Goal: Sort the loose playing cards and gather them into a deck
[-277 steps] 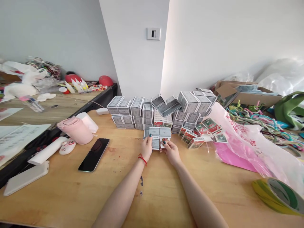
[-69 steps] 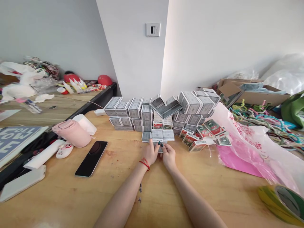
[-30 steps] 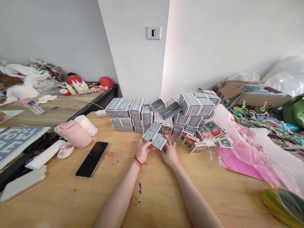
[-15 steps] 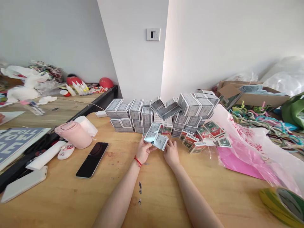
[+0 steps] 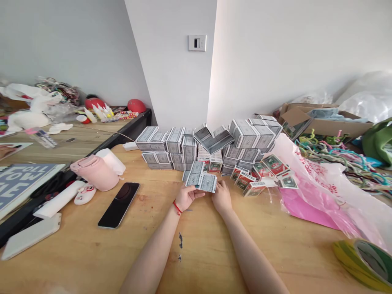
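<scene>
A folded piece made of grey-patterned playing cards (image 5: 208,182) is held low over the table's middle. My left hand (image 5: 186,197), with a red string bracelet at the wrist, grips its lower left side, thumb on top. My right hand (image 5: 222,198) has curled fingers at the piece's right edge; its fingertips are partly hidden. Just behind stands a stacked row of blocks (image 5: 174,141) built from the same cards. An angled, open card piece (image 5: 213,141) rests on top of the row. Red and green card boxes (image 5: 254,188) lie to the right of my right hand.
A black phone (image 5: 119,205), a pink pouch-like item (image 5: 94,172) and a white case (image 5: 32,237) lie left. Pink plastic wrap (image 5: 309,204) and yellow-green tape (image 5: 361,261) are right. At the far left edge, another person's hand (image 5: 7,151) rests on paper.
The card piece has been tilted so its patterned faces show more squarely, while both hands stay near the same spot. The other person's hand has come further into view at the left.
</scene>
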A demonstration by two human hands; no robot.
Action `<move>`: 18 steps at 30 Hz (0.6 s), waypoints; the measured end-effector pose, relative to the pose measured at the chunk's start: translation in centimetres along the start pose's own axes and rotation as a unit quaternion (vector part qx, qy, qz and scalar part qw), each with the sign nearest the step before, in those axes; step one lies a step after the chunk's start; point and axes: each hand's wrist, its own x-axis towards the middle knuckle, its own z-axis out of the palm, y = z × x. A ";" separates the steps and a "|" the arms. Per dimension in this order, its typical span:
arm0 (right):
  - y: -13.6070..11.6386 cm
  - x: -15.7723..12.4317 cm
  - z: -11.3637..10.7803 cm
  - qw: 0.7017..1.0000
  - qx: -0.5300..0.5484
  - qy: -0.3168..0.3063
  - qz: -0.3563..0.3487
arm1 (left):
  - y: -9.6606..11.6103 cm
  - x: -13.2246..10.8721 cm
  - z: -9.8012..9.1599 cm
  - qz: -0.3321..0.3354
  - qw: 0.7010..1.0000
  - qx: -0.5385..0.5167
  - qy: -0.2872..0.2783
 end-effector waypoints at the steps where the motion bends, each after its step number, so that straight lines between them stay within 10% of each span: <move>1: 0.1 0.0 0.0 1.000 0.007 0.011 0.004 | 0.0 0.0 0.0 -0.002 1.000 0.003 -0.004; 8: 0.7 -0.1 0.2 0.952 0.211 0.175 0.133 | 0.9 0.4 -0.8 0.076 0.993 -0.041 0.080; 14: 0.2 0.1 0.0 0.804 0.537 0.142 0.210 | 1.6 0.7 -1.3 0.103 0.988 -0.010 0.118; 18: -0.6 -0.3 -0.3 0.790 0.566 0.137 0.191 | 1.6 0.7 -1.2 0.115 0.986 0.004 0.119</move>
